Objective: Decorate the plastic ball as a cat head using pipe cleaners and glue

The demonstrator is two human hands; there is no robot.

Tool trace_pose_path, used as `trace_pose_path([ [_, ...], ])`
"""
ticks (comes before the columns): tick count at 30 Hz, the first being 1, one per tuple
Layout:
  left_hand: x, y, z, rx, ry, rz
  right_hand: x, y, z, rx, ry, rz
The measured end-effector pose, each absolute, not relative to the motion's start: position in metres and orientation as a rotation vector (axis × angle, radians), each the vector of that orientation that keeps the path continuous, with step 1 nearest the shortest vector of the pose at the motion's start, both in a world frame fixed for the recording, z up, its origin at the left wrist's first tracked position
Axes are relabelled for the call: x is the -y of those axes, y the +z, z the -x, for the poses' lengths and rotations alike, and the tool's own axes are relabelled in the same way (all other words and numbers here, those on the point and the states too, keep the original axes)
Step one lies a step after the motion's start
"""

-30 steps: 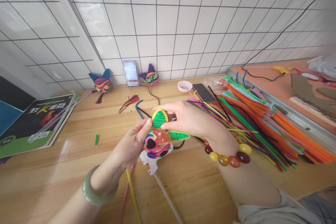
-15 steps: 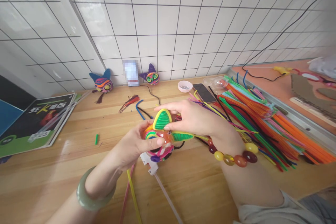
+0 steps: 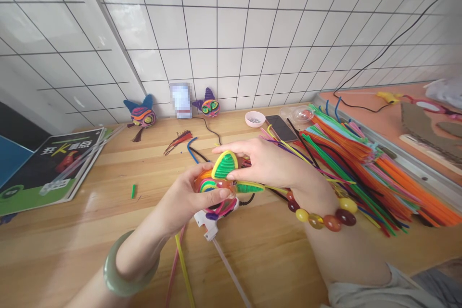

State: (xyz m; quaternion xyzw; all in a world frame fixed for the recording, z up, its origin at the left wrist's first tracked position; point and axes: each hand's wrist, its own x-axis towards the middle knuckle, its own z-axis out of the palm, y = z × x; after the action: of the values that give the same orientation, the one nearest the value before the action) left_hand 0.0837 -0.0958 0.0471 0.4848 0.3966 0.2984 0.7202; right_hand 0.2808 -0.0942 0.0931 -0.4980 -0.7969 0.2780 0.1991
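My left hand (image 3: 187, 192) is wrapped round a colourful ball (image 3: 226, 185) wound with pipe cleaners, its thumb pressing on the clear, orange-tinted top. Two leaf-shaped green ears with yellow rims stand on the ball. One ear (image 3: 225, 165) points up and the other (image 3: 250, 187) sticks out to the right. With thumb and fingers, my right hand (image 3: 260, 159) pinches the upright ear at its right side; some fingertips are hidden behind it. Just under the ball lies a white plastic piece (image 3: 209, 227) with a pale stick (image 3: 231, 267) running toward me.
Bundles of pipe cleaners (image 3: 361, 168) cover the right side. Behind my hands are a phone (image 3: 281, 127), a pink bowl (image 3: 254, 119) and a clear plastic shell (image 3: 301, 114). Two eared ornaments, one blue-eared (image 3: 142, 114), one purple-eared (image 3: 210, 106), rest by the wall. Books (image 3: 46, 168) lie left.
The ball and its upright ear have shifted very slightly to the right and turned a little. Both hands keep the same hold.
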Motion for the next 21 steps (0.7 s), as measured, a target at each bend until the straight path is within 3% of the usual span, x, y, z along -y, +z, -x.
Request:
trace_pose_path([
  [21,0.092,0.035,-0.077,-0.797,0.678,-1.094,0.092,0.091,-0.281,2.24,0.769,1.329],
])
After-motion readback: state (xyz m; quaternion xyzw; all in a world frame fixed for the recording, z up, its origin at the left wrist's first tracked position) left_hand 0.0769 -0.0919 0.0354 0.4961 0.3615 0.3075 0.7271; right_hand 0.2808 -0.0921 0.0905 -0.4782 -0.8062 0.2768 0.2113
